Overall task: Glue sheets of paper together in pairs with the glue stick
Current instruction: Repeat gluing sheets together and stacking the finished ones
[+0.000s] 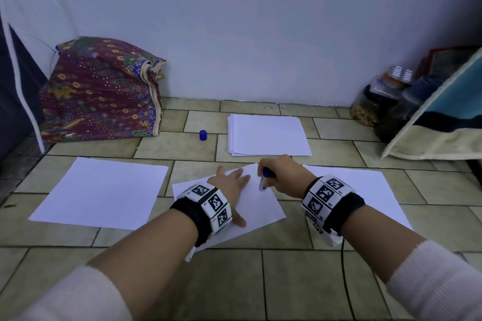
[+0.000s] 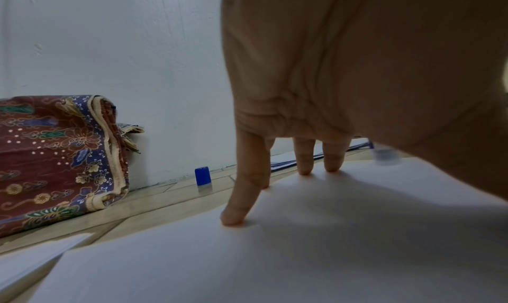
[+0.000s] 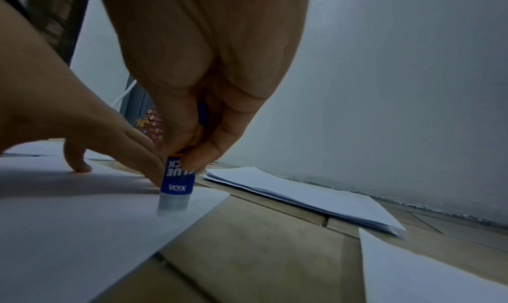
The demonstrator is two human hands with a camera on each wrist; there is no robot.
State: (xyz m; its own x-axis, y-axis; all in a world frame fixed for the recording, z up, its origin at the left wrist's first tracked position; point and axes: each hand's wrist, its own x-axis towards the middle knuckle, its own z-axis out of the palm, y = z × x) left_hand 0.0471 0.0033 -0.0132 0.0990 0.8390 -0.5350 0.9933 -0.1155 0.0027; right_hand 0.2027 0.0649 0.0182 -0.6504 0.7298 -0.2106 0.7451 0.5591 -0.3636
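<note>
A white sheet point(image 1: 255, 206) lies tilted on the tiled floor in front of me. My left hand point(image 1: 229, 185) presses it flat with spread, straight fingers point(image 2: 236, 207). My right hand point(image 1: 279, 174) grips a blue glue stick point(image 1: 265, 178), uncapped, its tip down on the sheet near the far corner point(image 3: 176, 190). A stack of white sheets point(image 1: 268, 134) lies farther back. One sheet point(image 1: 101, 191) lies to the left, and another sheet point(image 1: 370, 190) lies to the right under my right wrist. The blue cap point(image 1: 203, 135) stands on the floor left of the stack.
A folded patterned cloth point(image 1: 101, 91) leans against the wall at back left. Jars point(image 1: 375, 104) and a leaning board point(image 1: 438, 122) crowd the back right corner. A dark cable point(image 1: 344, 273) trails from my right wrist across the tiles.
</note>
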